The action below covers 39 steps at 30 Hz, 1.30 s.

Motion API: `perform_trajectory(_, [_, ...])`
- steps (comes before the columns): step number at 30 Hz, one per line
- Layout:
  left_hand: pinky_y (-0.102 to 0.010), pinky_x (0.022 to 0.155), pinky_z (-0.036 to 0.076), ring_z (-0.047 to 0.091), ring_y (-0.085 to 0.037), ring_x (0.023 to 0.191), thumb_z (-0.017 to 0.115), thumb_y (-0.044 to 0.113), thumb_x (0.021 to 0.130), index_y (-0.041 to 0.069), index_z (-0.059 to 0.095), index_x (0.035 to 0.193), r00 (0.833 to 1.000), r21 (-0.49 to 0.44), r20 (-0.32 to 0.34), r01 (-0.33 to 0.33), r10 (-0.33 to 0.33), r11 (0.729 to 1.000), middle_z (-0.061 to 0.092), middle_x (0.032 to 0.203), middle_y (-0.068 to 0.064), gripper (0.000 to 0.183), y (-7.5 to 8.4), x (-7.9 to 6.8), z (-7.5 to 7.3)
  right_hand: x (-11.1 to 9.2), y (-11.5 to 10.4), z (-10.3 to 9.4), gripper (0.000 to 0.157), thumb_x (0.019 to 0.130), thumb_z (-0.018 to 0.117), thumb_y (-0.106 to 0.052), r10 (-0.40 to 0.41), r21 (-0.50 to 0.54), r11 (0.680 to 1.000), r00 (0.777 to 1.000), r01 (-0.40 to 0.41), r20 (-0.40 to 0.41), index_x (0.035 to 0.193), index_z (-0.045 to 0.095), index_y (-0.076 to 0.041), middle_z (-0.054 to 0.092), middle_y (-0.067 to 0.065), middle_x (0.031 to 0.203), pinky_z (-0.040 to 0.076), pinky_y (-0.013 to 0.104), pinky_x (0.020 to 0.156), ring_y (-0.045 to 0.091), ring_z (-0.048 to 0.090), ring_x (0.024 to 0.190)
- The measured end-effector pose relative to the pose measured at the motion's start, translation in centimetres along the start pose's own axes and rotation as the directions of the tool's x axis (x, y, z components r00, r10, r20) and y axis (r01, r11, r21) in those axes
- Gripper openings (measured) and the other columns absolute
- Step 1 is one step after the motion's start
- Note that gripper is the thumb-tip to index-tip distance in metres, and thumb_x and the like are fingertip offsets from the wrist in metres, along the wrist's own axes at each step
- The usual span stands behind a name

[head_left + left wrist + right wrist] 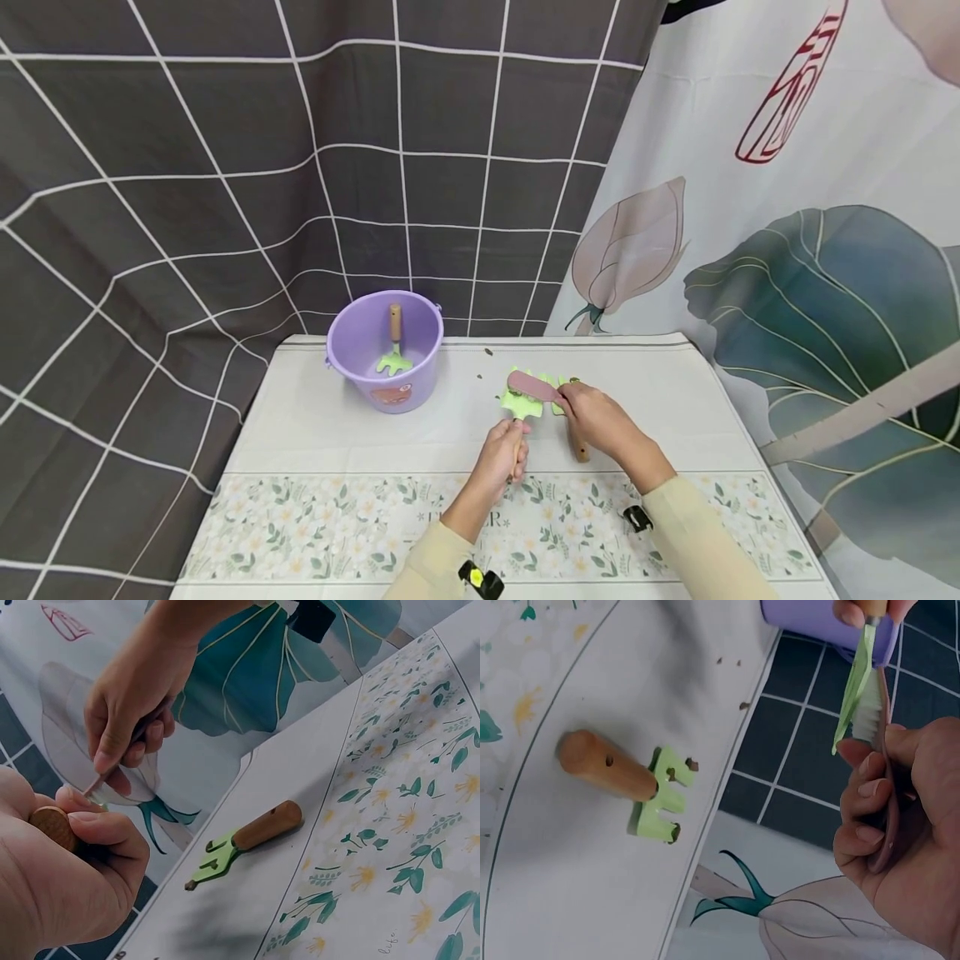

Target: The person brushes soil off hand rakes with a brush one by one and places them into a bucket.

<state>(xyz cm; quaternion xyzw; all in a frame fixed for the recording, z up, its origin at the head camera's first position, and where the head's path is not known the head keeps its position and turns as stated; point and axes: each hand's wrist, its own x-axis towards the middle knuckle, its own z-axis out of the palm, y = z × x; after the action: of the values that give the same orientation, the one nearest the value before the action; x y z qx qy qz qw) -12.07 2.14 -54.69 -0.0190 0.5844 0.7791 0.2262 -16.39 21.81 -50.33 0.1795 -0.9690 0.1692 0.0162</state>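
Observation:
My left hand (pixel 497 460) grips the wooden handle of a small green garden rake (pixel 517 407), its head raised over the table. In my right hand (pixel 606 427) is a pink brush (pixel 534 387), whose white bristles (pixel 867 712) face the rake's green head, right at its surface. A second green rake (pixel 619 771) with a wooden handle lies on the table beneath the right hand. Brown bits cling to its tines. Dark specks also show on the held rake near the brush.
A purple bucket (pixel 427 382) stands at the back left of the white table (pixel 300 417), with another wooden-handled green rake (pixel 395 323) inside. Several brown crumbs (pixel 744 706) lie near the back edge. Behind hang a dark grid curtain (pixel 442 192) and a white leaf-print curtain (pixel 712 108).

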Motion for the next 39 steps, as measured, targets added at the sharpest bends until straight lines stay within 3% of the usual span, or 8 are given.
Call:
perform_trajectory(10, [-0.015, 0.040, 0.032, 0.037, -0.004, 0.048, 0.036, 0.031, 0.113, 0.003, 0.051, 0.119, 1.000, -0.001, 0.009, -0.005, 0.005, 1.000, 0.043, 0.067, 0.006, 0.033, -0.1, 0.1, 0.0, 0.6, 0.7, -0.2, 0.017, 0.106, 0.058, -0.019, -0.010, 0.005, 1.000, 0.999, 0.010, -0.036, 0.102, 0.068, -0.005, 0.063, 0.000, 0.086, 0.052, 0.036, 0.066, 0.013, 0.056, 0.074])
perform_trajectory(20, [-0.014, 0.040, 0.033, 0.036, -0.003, 0.046, 0.034, 0.031, 0.114, 0.003, 0.051, 0.120, 1.000, 0.002, 0.005, 0.001, -0.001, 1.000, 0.042, 0.067, 0.007, 0.033, -0.1, 0.1, -0.1, -1.2, -0.5, -0.1, 0.020, 0.107, 0.058, -0.020, -0.024, 0.035, 0.999, 0.998, 0.021, 0.064, 0.110, 0.071, -0.006, 0.072, 0.005, 0.101, 0.060, 0.041, 0.079, 0.018, 0.069, 0.091])
perform_trajectory(30, [-0.014, 0.040, 0.032, 0.036, -0.003, 0.047, 0.035, 0.031, 0.113, 0.006, 0.050, 0.118, 0.999, -0.013, 0.022, 0.025, -0.025, 1.000, 0.042, 0.067, 0.007, 0.030, -0.1, -0.1, 0.1, -0.5, 0.6, 0.2, 0.020, 0.107, 0.057, -0.022, -0.004, -0.006, 1.000, 0.999, 0.004, 0.045, 0.108, 0.070, -0.007, 0.072, 0.006, 0.101, 0.060, 0.042, 0.080, 0.021, 0.069, 0.092])
perform_trajectory(39, [-0.014, 0.040, 0.032, 0.036, -0.004, 0.047, 0.036, 0.031, 0.113, 0.005, 0.050, 0.118, 0.999, -0.016, 0.002, 0.037, -0.037, 0.999, 0.042, 0.066, 0.007, 0.030, -0.3, -0.4, 0.3, 0.8, 1.6, 0.7, 0.020, 0.107, 0.058, -0.022, 0.009, -0.030, 1.000, 1.000, -0.009, 0.007, 0.100, 0.068, -0.006, 0.065, 0.002, 0.085, 0.056, 0.039, 0.068, 0.016, 0.062, 0.076])
